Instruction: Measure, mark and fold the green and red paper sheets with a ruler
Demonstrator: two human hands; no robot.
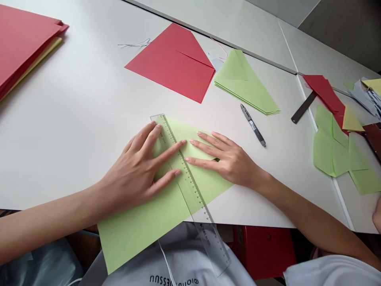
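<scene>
A light green paper sheet (139, 226) lies on the white table (83, 119), its near corner hanging over the front edge. Across it runs a clear plastic ruler (190, 186), slanting from upper left to lower right. My left hand (139, 171) lies flat with fingers spread, pressing the ruler and the paper. Fingers stretched, my right hand (223, 157) rests flat on the part of the green paper right of the ruler. The fingertips of both hands nearly meet at the ruler.
A grey pen (253, 125) lies right of my hands. Behind it are a folded red sheet (175, 63) and a folded green stack (244, 83). Red and yellow sheets (20, 43) sit far left. Green, red and yellow scraps (342, 147) and a dark ruler (303, 107) lie at right.
</scene>
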